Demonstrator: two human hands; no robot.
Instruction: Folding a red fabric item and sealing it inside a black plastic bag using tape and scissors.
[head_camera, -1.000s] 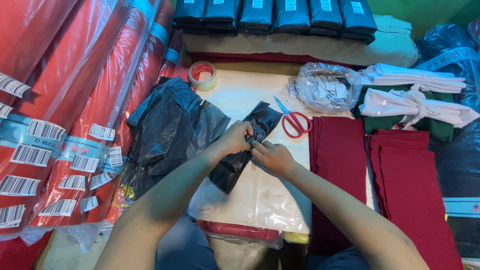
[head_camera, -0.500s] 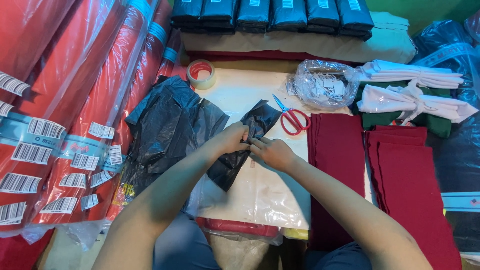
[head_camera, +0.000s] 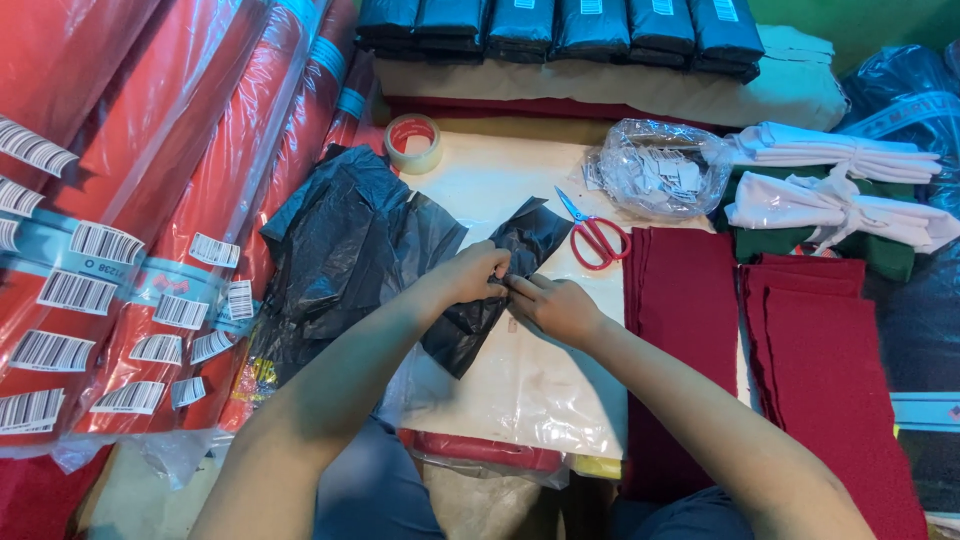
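My left hand (head_camera: 470, 274) and my right hand (head_camera: 552, 305) meet at the middle of a narrow black plastic bag (head_camera: 500, 275) that lies diagonally on a clear-wrapped pale package (head_camera: 520, 380). Both hands pinch the bag's edge with their fingertips, thumbs close together. To the left lies a crumpled heap of more black plastic bags (head_camera: 340, 250). Red-handled scissors (head_camera: 595, 235) rest just beyond my right hand, shut, on the pale surface.
Red fabric rolls (head_camera: 140, 200) in clear wrap with barcode labels line the left. A tape roll (head_camera: 412, 142) sits at the back. A clear bag of small tags (head_camera: 660, 175), tied white cloth bundles (head_camera: 840, 180), dark red folded cloth stacks (head_camera: 690, 330) and dark wrapped packs (head_camera: 560, 25) surround the work area.
Both hands stay pinched on the black bag; they have shifted very slightly and the bag's upper end has moved a little. Nothing else has changed.
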